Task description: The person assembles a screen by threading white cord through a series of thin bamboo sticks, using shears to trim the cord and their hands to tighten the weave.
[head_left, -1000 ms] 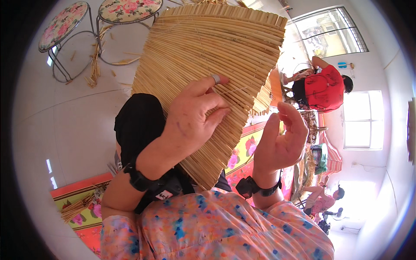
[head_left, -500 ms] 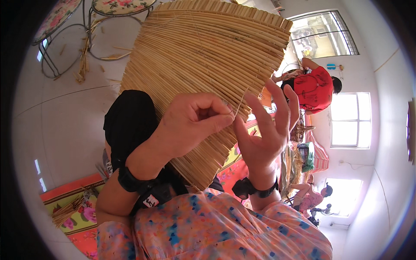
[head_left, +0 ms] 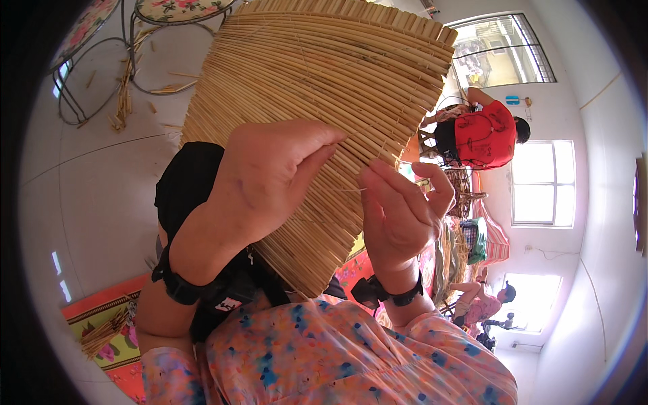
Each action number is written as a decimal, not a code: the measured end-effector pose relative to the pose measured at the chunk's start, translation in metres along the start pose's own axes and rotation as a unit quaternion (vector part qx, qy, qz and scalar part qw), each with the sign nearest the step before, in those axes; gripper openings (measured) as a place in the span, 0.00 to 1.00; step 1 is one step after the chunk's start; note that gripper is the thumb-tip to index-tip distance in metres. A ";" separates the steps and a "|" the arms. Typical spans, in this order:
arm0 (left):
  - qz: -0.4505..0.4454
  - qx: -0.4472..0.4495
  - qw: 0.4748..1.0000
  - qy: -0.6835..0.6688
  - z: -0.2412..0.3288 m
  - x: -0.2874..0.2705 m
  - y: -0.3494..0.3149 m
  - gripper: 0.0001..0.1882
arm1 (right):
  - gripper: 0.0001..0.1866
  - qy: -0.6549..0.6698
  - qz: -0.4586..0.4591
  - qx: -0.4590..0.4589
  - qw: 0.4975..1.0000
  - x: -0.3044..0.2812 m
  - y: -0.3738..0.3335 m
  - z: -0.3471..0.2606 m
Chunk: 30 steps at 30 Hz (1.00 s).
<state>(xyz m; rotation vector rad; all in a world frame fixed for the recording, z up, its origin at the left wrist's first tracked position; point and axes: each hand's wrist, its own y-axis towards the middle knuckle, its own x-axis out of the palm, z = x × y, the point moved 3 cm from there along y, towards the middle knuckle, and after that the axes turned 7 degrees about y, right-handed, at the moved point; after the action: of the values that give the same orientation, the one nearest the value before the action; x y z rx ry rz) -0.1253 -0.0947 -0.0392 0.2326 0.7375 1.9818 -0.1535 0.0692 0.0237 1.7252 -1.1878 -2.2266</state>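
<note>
A mat of straight straw-coloured stalks (head_left: 317, 74), bound side by side with thin stitches, lies across my lap and fans out away from me. Over its middle, my left hand (head_left: 260, 179) is closed, thumb and fingertips pinched together close to the stalks; whatever is in the pinch is too small to make out. At the mat's right edge, my right hand (head_left: 403, 212) has its thumb and forefinger pressed together on a thin pale thread (head_left: 349, 190). That thread runs left across the stalks from the right fingertips.
Floral-topped stools (head_left: 179, 8) stand at the upper left, with loose stalks (head_left: 123, 101) on the floor. A bundle of stalks (head_left: 104, 335) lies on a floral cloth at lower left. To the right sit a person in red (head_left: 484, 135) and another person (head_left: 480, 307).
My left hand has moved up and left, away from my right hand, with its back now turned up. The right hand's spread fingers have curled in toward the mat's edge.
</note>
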 end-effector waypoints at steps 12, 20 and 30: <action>-0.031 0.077 0.993 0.080 0.004 -0.001 0.008 0.07 | 0.13 -0.022 0.010 -0.029 0.999 -0.002 -0.005 0.006; -0.024 0.102 0.984 0.145 0.016 -0.008 0.011 0.10 | 0.12 -0.015 -0.009 -0.022 1.000 0.000 -0.004 0.007; -0.018 0.051 0.998 0.033 0.012 -0.006 0.013 0.05 | 0.12 0.006 -0.051 0.006 0.999 -0.001 0.003 0.002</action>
<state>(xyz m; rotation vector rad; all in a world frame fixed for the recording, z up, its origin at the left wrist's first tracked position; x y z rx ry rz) -0.1264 -0.0990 -0.0213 0.2139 0.8806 1.9280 -0.1555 0.0691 0.0265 1.8410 -1.1388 -2.2666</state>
